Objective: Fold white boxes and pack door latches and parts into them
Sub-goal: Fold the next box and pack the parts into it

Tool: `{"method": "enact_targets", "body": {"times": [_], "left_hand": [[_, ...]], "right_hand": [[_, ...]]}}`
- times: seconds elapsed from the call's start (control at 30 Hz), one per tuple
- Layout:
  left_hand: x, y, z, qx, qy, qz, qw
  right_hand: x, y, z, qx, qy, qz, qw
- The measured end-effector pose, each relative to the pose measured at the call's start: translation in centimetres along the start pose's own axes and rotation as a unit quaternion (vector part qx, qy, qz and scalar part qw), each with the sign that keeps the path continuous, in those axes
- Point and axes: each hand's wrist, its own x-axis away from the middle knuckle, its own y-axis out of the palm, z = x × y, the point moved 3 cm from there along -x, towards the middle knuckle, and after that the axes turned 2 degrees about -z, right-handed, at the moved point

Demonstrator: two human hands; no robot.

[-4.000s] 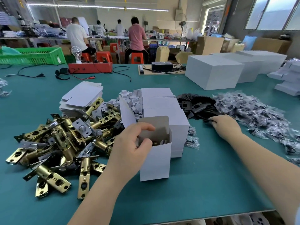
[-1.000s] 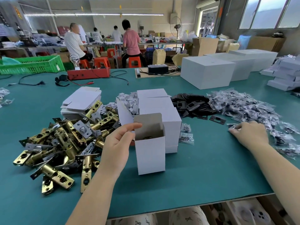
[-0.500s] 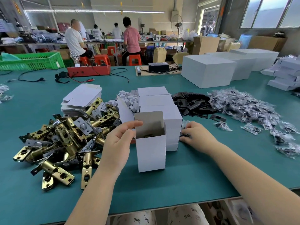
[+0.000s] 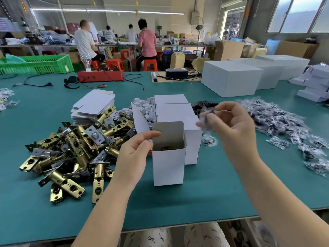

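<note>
A small white box stands upright in the middle of the green table, top flap raised, with something dark and metallic inside. My left hand holds its left edge, thumb at the flap. My right hand hovers above and right of the box, pinching a small clear parts bag, which is blurred. Brass door latches lie heaped to the left. Closed white boxes stand in a row behind the open one.
Flat box blanks are stacked behind the latches. Many clear parts bags spread across the right, beside black plates. Large white cartons stand at the back right. The table's front edge is near me. People work at far benches.
My right hand has risen from the table beside the closed boxes, now pinching a parts bag above the open box. My left hand stays on the box.
</note>
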Motion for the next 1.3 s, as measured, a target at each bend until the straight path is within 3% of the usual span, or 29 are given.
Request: {"method": "enact_targets", "body": {"times": [0.07, 0.23, 0.4, 0.5, 0.57, 0.63, 0.73, 0.87, 1.0, 1.07, 1.1, 1.17, 1.23, 1.3], "left_hand": [[0.0, 0.1, 0.0, 0.002, -0.005, -0.003, 1.000], [0.0, 0.1, 0.1, -0.003, -0.006, -0.012, 1.000], [0.0, 0.1, -0.2, -0.004, -0.006, -0.009, 1.000], [0.0, 0.2, -0.2, 0.004, 0.001, -0.015, 1.000], [0.0, 0.2, -0.3, 0.005, -0.003, -0.010, 1.000], [-0.1, 0.1, -0.3, 0.002, -0.006, 0.000, 1.000], [-0.2, 0.1, -0.3, 0.011, -0.008, -0.001, 1.000], [-0.2, 0.1, -0.5, 0.020, 0.001, -0.015, 1.000], [-0.3, -0.2, -1.2, 0.075, -0.004, -0.065, 0.995], [-0.5, -0.3, -1.3, 0.096, -0.007, -0.071, 0.993], [-0.6, -0.3, -1.4, 0.103, -0.007, -0.069, 0.992], [-0.6, -0.2, -1.2, 0.121, -0.006, -0.061, 0.991], [-0.5, -0.2, -1.2, 0.126, -0.001, -0.056, 0.990], [-0.3, -0.1, -1.3, 0.118, -0.009, -0.045, 0.992]], "right_hand": [[0.8, 2.6, -0.7, 0.003, 0.016, -0.061, 0.998], [2.2, 6.4, -0.1, 0.144, -0.011, -0.139, 0.980], [2.5, 7.0, 0.3, 0.324, -0.083, -0.124, 0.934], [2.4, 7.1, -0.4, 0.437, -0.212, -0.091, 0.870], [2.1, 6.6, -0.8, 0.476, -0.249, -0.076, 0.840], [1.6, 6.2, -1.0, 0.519, -0.218, -0.138, 0.815], [1.1, 6.1, -0.9, 0.585, -0.128, -0.305, 0.740], [1.3, 6.5, -1.1, 0.666, -0.123, -0.331, 0.657], [2.1, 6.8, -0.4, 0.680, -0.079, -0.379, 0.623], [2.2, 6.7, 0.1, 0.666, -0.087, -0.394, 0.628], [2.1, 6.6, 0.3, 0.642, -0.101, -0.390, 0.652], [2.0, 6.0, 0.6, 0.534, -0.142, -0.326, 0.767], [2.3, 4.7, 1.0, 0.423, -0.161, -0.175, 0.874], [3.0, 3.5, 1.8, 0.345, -0.109, -0.053, 0.931]]}}
